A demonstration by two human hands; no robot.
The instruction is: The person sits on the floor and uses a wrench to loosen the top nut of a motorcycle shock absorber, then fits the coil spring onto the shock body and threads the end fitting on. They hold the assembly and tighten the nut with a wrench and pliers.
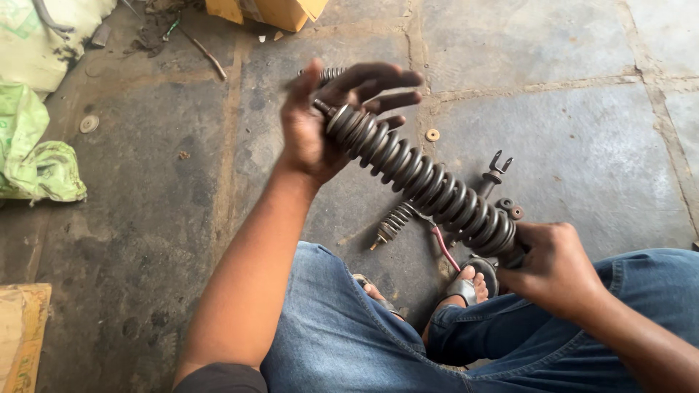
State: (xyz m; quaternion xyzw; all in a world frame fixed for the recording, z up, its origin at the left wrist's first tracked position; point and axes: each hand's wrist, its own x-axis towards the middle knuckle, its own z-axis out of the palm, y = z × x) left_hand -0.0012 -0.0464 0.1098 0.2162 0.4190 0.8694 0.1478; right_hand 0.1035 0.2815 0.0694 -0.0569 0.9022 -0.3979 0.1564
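My knees in blue jeans [342,342] fill the bottom of the view, with my sandalled foot [470,284] showing between them. Above the knees I hold a coil-spring shock absorber [422,182], dark and greasy, slanting from its threaded rod end at 11 o'clock down to its base at 4 o'clock. My right hand [557,266] is at the 4 o'clock end; its fingers are together, clamped around the base of the spring. My left hand [328,120] is at the 11 o'clock end: the fingers [386,76] are spread apart and extended past the rod tip, the palm and thumb side resting against the top coils without closing on them.

On the stone floor [582,145] beneath the spring lie a smaller coiled strut [397,222] at 6 o'clock of the spring's middle, a bare damper rod with a forked end [495,169] at 3 o'clock, and a small washer [432,135] near my left fingertips. Another spring end [329,73] shows just behind my left hand.

At 12 o'clock a yellow cardboard box [269,11] stands at the top edge; its contents cannot be seen. At 9 o'clock lie a green sack [33,156] and a pale sack [44,36], both closed or crumpled, contents hidden. A round metal disc [89,124] lies beside them.
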